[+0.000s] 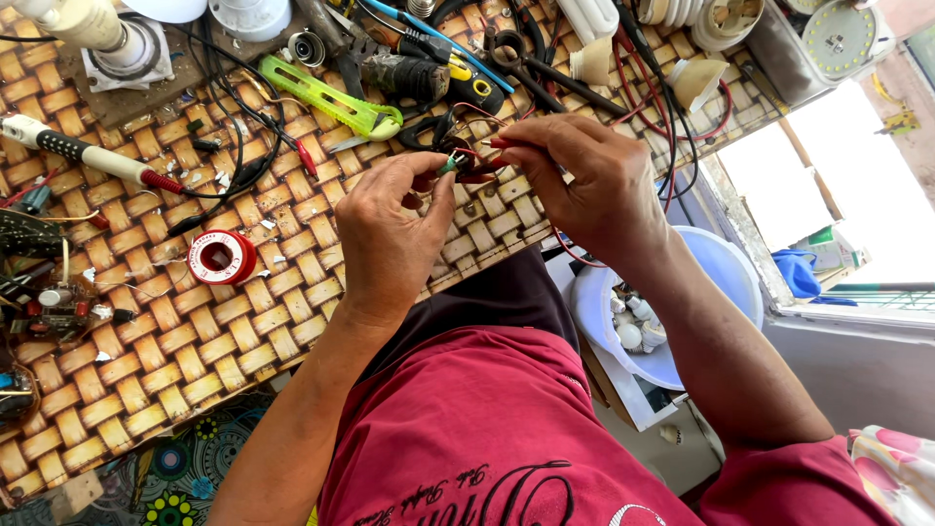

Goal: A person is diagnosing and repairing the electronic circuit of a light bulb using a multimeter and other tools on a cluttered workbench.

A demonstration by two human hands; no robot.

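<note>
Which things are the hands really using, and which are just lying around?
In use: left hand pinching a small green part; right hand holding a red probe to it.

Lying about: red solder spool, green utility knife, white-handled soldering iron, white bowl of bulbs.

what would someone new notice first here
The two hands meeting mid-table: the left hand pinches a small green component, and the right hand holds a thin red probe to it. Around them, a woven bamboo mat table carries a red solder spool and a lime-green utility knife.
</note>
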